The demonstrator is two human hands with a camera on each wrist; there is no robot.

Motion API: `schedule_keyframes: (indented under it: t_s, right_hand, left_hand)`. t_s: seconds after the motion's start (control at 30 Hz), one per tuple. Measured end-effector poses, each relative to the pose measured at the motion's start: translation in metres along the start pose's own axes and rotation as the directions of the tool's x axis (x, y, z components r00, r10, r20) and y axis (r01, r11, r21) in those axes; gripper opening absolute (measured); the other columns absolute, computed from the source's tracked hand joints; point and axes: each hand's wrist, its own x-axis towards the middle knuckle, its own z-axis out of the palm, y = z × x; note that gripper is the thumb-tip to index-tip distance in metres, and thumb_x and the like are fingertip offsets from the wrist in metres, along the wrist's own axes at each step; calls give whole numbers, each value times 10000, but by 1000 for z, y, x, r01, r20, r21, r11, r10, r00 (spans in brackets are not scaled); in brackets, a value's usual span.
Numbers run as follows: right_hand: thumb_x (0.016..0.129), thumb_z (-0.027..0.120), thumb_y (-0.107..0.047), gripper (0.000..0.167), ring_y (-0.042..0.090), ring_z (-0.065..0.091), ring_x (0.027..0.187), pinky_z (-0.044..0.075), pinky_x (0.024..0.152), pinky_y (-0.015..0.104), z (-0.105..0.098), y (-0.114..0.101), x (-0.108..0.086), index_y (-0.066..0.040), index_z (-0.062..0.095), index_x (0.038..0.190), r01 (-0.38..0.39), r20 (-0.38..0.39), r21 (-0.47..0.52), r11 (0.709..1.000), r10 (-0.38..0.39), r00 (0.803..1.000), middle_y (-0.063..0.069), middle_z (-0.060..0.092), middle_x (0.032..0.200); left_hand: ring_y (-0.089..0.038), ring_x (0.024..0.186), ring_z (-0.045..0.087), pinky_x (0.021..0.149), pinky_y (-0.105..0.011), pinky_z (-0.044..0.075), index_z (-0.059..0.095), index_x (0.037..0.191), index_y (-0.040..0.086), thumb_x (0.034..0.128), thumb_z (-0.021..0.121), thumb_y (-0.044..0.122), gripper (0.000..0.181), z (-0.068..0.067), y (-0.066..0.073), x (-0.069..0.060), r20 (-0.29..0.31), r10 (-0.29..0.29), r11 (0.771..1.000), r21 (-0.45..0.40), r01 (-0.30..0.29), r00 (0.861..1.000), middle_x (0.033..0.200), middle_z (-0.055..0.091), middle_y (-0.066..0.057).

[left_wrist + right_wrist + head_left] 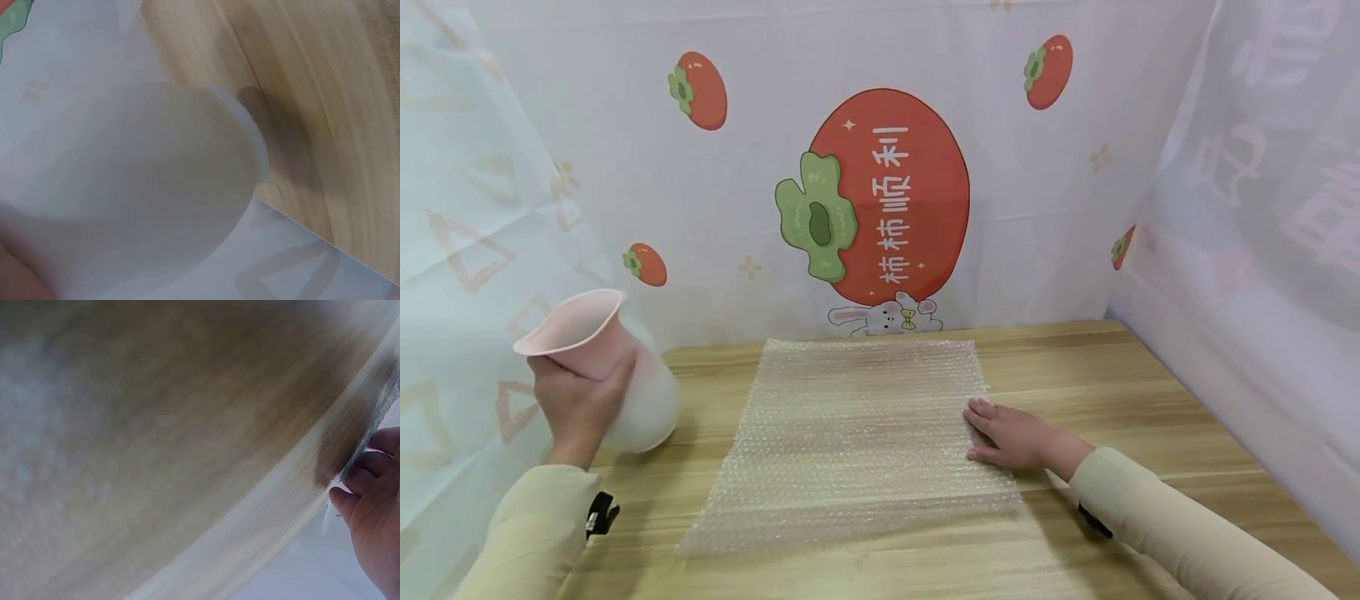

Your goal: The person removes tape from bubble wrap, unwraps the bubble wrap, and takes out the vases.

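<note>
A vase (651, 396), pink at its wavy mouth and fading to white below, leans at the left side of the table. My left hand (580, 404) grips it around the neck. In the left wrist view, the vase's rounded white body (144, 169) fills much of the picture; whether its base touches the wood cannot be told. A sheet of clear bubble wrap (857, 433) lies spread flat on the table's middle. At the sheet's right edge rests my right hand (1018, 435), fingers extended onto it; the right wrist view shows this hand (375, 506) at the wrap's edge.
The wooden table (1075, 367) carries the sheet and meets a white printed backdrop (745, 183) at its far edge. Similar white cloth hangs along the left and right sides, the left one close beside the vase.
</note>
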Motion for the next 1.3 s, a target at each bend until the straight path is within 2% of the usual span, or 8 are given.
schedule_keyframes:
  t_s: [0.3,0.93,1.3]
  right_hand:
    - [982,481,-517,743,393,318,1370,306,1083,501,2,0,1,44,376,1458,-9,5,11,1000,9,1000,252,308,1509]
    - [984,479,-515,751,408,323,1364,314,1074,512,1,0,2,64,373,1451,4,-6,9,1000,-4,1000,274,314,1497]
    - [979,493,-508,751,399,309,1374,304,1082,506,1,1,1,61,371,1453,-12,7,16,1000,12,1000,268,308,1503]
  left_hand:
    - [-50,1057,471,922,-153,352,334,1411,269,689,833,200,881,-5,-9,-1,9,-27,999,41,27,1000,1225,477,102]
    - [-64,1062,461,917,-149,332,326,1421,241,680,830,193,898,-7,-24,-2,-12,-14,999,42,15,1000,1235,456,98]
    - [-146,1080,454,927,-171,318,318,1425,228,694,812,242,882,-5,-27,0,-14,-52,994,94,54,999,1219,420,90]
